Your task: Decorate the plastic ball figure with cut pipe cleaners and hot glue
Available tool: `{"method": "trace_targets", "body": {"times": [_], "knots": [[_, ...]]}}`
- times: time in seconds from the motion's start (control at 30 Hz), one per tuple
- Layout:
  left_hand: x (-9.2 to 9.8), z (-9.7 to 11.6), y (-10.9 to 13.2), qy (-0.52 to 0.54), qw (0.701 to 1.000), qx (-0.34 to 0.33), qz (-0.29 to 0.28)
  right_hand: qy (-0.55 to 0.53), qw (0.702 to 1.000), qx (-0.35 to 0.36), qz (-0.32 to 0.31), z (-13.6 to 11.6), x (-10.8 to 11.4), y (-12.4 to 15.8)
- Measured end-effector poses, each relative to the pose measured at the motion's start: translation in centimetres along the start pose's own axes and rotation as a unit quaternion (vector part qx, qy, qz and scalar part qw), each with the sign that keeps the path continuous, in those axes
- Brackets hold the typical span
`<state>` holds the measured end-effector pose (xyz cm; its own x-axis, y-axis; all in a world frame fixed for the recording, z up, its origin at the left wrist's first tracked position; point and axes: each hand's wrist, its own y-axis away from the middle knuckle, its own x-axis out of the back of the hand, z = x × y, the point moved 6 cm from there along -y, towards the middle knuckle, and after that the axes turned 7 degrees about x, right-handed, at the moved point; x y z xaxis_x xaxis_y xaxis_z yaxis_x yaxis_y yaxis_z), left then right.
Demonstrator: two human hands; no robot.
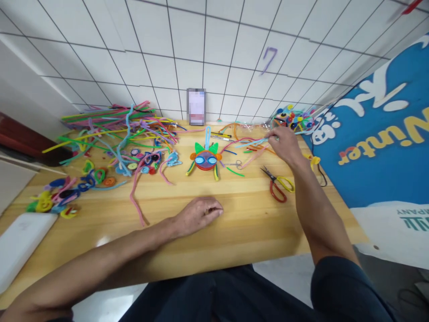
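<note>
My right hand (284, 142) reaches to the back right of the table, its fingers pinched at the end of a light blue pipe cleaner (250, 143). Loosely curled, my left hand (198, 215) rests on the wood near the front with nothing visible in it. Between and beyond the hands stands a small pipe-cleaner figure (205, 160) with a red-purple body, blue button eyes, green ears, orange sides, striped legs and a light blue loop on top. Scissors (277, 183) with red and yellow handles lie spread below my right hand.
A tangle of coloured pipe cleaners (114, 123) covers the back left. Finished-looking twisted pieces (56, 197) lie by a white case (25, 246). Small silver scissors (237, 164) lie beside the figure. A phone (196, 107) leans on the tiled wall. Pompoms (295, 118) sit back right.
</note>
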<state>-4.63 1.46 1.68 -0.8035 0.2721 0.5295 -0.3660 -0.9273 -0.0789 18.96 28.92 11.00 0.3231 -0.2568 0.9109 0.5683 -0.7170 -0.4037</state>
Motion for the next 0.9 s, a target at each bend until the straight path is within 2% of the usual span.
{"method": "trace_targets", "body": {"times": [0.17, 0.23, 0.33, 0.5, 0.57, 0.63, 0.73, 0.83, 0.9], "knots": [[3.6, 0.1, 0.0, 0.013, 0.982, 0.027, 0.189, -0.063, 0.995, 0.068, 0.040, -4.9, 1.8, 3.9], [4.3, 0.2, -0.1, 0.002, 0.973, 0.024, 0.231, -0.083, 0.991, 0.100, 0.029, -6.9, 1.6, 5.0], [3.8, 0.2, -0.5, -0.010, 0.977, 0.019, 0.214, -0.091, 0.988, 0.124, 0.011, -8.1, 0.3, 5.2], [1.7, -0.2, -0.3, 0.000, 0.991, 0.019, 0.136, -0.021, 0.998, 0.037, 0.042, -6.0, -1.3, 4.7], [1.7, -0.5, 0.1, 0.000, 0.990, 0.022, 0.139, -0.014, 0.998, 0.050, 0.021, -6.6, -2.4, 5.3], [2.4, -1.0, 0.5, 0.000, 0.984, 0.027, 0.176, -0.032, 0.995, 0.091, -0.037, -8.4, -4.2, 6.4], [4.4, -2.0, 0.9, 0.003, 0.964, 0.043, 0.263, -0.037, 0.985, 0.122, -0.116, -11.0, -7.0, 7.8], [6.4, -3.7, 0.8, 0.008, 0.938, 0.081, 0.338, -0.033, 0.983, 0.116, -0.140, -11.8, -8.3, 8.1], [7.5, -4.9, 0.4, 0.007, 0.923, 0.104, 0.371, -0.066, 0.985, 0.102, -0.127, -11.5, -7.9, 7.9]]}}
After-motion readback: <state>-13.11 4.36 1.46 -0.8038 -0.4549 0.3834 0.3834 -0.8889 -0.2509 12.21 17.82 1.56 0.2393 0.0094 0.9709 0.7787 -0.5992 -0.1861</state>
